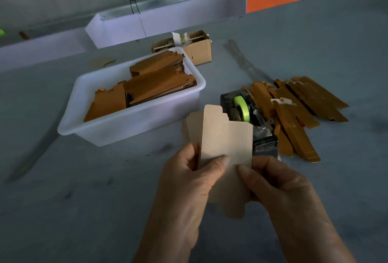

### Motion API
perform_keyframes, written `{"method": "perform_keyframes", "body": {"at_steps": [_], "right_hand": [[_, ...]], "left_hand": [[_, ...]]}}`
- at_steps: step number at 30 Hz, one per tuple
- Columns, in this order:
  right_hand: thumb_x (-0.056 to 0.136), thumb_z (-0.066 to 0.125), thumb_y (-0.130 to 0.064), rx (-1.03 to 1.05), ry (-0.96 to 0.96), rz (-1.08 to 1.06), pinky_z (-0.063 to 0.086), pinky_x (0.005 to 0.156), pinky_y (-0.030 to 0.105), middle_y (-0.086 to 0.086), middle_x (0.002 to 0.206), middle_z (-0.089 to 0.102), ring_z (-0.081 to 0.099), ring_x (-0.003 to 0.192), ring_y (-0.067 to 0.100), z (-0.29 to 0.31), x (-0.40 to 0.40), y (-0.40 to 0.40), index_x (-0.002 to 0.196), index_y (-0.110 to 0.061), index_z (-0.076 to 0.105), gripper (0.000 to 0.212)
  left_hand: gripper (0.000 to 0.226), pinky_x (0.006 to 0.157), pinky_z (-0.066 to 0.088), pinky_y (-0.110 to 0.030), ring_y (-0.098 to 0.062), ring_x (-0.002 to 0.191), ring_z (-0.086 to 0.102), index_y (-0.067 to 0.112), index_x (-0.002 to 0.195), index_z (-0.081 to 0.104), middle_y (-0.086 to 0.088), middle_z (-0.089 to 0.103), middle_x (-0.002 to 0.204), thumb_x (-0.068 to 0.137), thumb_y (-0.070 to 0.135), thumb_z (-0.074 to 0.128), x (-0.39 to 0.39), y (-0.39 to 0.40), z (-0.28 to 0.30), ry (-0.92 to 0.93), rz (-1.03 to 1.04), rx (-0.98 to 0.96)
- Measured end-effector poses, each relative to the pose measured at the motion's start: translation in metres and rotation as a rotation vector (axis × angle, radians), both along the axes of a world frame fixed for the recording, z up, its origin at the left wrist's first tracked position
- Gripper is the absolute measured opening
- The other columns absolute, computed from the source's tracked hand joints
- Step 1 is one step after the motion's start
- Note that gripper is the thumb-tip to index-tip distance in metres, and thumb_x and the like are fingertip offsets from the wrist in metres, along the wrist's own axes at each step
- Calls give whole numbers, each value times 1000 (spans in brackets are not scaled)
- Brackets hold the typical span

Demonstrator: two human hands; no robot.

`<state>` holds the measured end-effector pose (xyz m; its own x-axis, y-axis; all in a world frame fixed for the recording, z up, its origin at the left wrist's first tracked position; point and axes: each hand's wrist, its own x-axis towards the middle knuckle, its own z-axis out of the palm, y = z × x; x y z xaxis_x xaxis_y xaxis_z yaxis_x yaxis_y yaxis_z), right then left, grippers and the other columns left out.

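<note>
A flat, pale cardboard box blank (225, 141) is held upright above the grey table, its plain inner side facing me. My left hand (189, 185) grips its lower left part, thumb pressed on the front. My right hand (279, 189) pinches its lower right edge with the thumb on the front. Tabs stick out at the blank's top and bottom. Directly behind it stands a dark tape dispenser (252, 120) with a lime-green roll of tape (242, 108).
A white plastic tub (117, 130) at centre left holds stacks of brown flat blanks (155, 86). A pile of folded brown boxes (298, 113) lies right of the dispenser. A small open cardboard carton (199, 50) stands behind the tub. White partitions (168, 21) line the table's far edge.
</note>
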<state>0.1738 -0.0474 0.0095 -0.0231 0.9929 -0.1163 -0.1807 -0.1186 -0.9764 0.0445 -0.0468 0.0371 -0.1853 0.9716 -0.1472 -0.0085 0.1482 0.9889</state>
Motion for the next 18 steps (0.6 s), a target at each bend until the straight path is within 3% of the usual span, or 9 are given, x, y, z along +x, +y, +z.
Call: {"method": "perform_keyframes", "body": {"at_steps": [2,7,10,12,15,18], "right_hand": [[59,63,-33,-1,-1,-3,52,56,19,-2,74,72,67,66,8,-2,1,0,78,-29,72,22],[71,68,-23,51,-65,-9,50,55,17,-4,73,72,66,65,6,-2,1,-3,80,-33,71,14],[76,72,-16,270,-463,-137,44,57,3,-8,69,63,59,72,-8,-5,-1,-8,81,-36,71,21],[71,76,-13,426,-681,-225,36,59,-6,-16,71,55,53,76,-15,-3,-6,-12,99,-27,69,32],[73,74,-19,408,-620,-173,42,61,1,-13,70,57,58,73,-5,0,-13,-14,117,-33,58,49],[87,61,-27,413,-450,-21,50,57,11,-14,76,65,64,64,-2,5,-11,-14,128,-33,49,43]], "left_hand": [[11,60,56,-24,-19,71,71,12,86,72,-6,76,80,77,6,71,1,0,0,-51,-4,-12],[12,57,54,-19,-12,69,70,18,81,71,-1,75,77,75,9,77,3,3,-6,75,65,35],[19,61,58,-31,-16,68,70,27,83,67,1,74,75,71,21,81,7,3,-7,182,95,66],[21,58,59,-41,-18,65,69,29,83,66,1,72,72,64,30,74,10,2,-6,222,117,64],[19,57,58,-51,-27,66,68,25,81,66,-4,70,69,63,29,70,13,1,-6,211,115,64],[14,46,54,-44,-32,58,61,16,78,67,-15,66,68,67,24,71,14,-1,-2,121,73,49]]}}
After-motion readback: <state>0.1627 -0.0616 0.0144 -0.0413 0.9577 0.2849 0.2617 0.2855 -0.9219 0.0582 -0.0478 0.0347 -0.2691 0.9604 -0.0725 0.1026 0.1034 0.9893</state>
